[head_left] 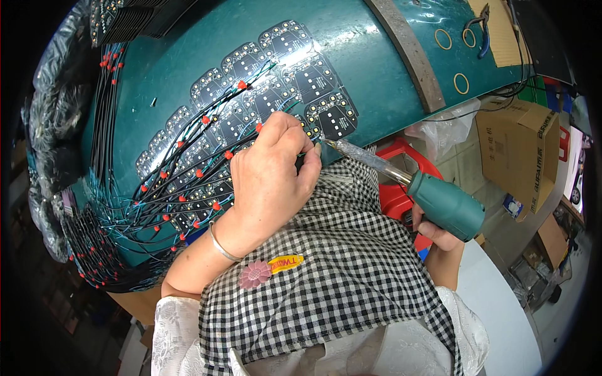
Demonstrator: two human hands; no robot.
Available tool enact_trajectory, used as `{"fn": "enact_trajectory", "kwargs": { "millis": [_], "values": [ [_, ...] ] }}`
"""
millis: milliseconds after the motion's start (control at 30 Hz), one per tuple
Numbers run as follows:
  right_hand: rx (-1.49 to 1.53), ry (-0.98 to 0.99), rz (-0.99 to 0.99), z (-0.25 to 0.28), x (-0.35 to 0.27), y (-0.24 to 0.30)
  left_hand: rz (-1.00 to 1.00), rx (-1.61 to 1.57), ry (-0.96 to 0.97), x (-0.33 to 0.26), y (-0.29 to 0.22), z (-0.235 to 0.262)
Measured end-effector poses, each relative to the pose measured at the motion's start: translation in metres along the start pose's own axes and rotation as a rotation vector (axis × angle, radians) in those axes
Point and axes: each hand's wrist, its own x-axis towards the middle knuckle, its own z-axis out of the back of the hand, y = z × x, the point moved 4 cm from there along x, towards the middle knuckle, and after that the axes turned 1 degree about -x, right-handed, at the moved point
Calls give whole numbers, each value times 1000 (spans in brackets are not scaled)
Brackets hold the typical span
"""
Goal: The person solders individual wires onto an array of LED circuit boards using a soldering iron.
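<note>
- My right hand [439, 235] is wrapped shut around the teal handle of the soldering iron [411, 183].
- The iron's long axis slants up and leftward from that hand, and its metal tip points at the black circuit boards [282, 94] by my left fingertips.
- My left hand [269, 178] is curled, fingers pinched on thin black wires [188, 169] with red beads; how much it grips I cannot tell.
- The boards lie on the teal table [376, 81], beyond my left knuckles.
</note>
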Motion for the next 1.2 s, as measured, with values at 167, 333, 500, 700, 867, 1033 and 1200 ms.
{"fn": "enact_trajectory", "kwargs": {
  "millis": [167, 333, 500, 700, 867, 1033, 1200],
  "values": [
    [301, -69, 52, 0, 3, 3, -4, -10, -7, 0, 0, 0],
    [392, -235, 45, 5, -2, 8, -12, -2, 0, 0, -2, 1],
    [406, -235, 52, 4, -2, 4, 28, 8, -3, -1, -2, 0],
    [453, -29, 62, 3, -1, -3, 39, 10, 5, -1, -3, 1],
    [499, -197, 27, 6, 3, -4, 24, 26, 154, -4, -8, 27],
    [605, -282, 70, 21, 23, 13, 183, 211, 332, -27, 4, 97],
    [559, -196, 121, 44, 64, 19, 160, 481, 156, -46, 28, 119]
  ]
}}
